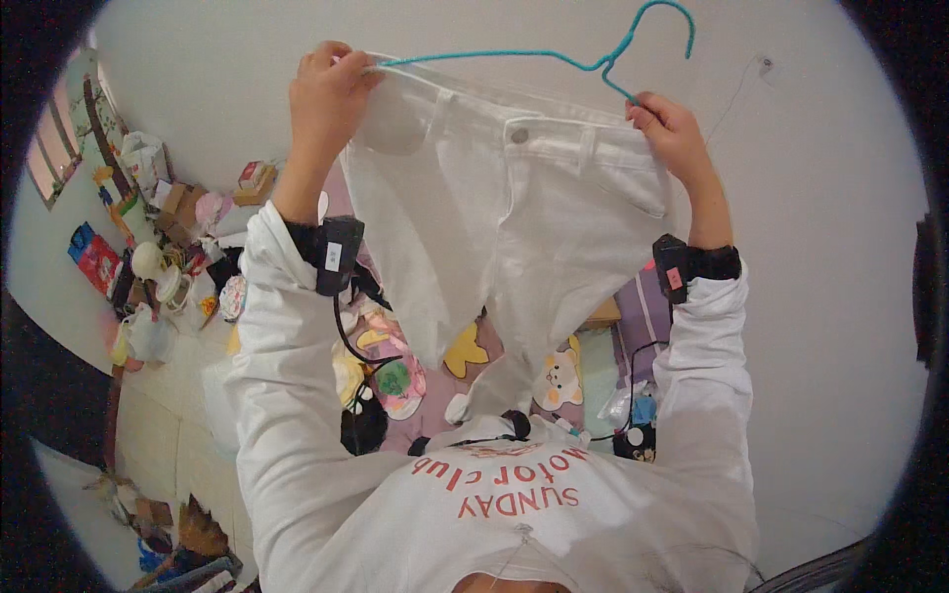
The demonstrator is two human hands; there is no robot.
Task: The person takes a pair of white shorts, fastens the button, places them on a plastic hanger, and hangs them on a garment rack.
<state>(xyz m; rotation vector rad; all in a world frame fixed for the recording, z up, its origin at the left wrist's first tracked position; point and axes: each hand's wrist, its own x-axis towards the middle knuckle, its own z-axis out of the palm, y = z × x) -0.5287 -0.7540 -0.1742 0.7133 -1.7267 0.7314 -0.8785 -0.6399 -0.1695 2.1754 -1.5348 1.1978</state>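
A pair of white trousers (583,217) hangs spread by its waistband in front of me, its button at the front and the legs dropping toward my chest. Along the waistband runs a teal wire hanger (494,54), its hook curving up at the top right. My left hand (331,94) is closed around the waistband's left corner together with the hanger's left end. At the other corner my right hand (672,133) pinches the waistband and the lower right part of the hanger. The hanger's right end is hidden behind the hand and cloth.
Below the trousers lies a purple cloth (643,321) with a yellow bear-shaped piece (560,379) and other colourful items. Boxes (255,183), bags and a white fan-like object (158,269) crowd the floor at left. A pale wall (811,247) stands on the right.
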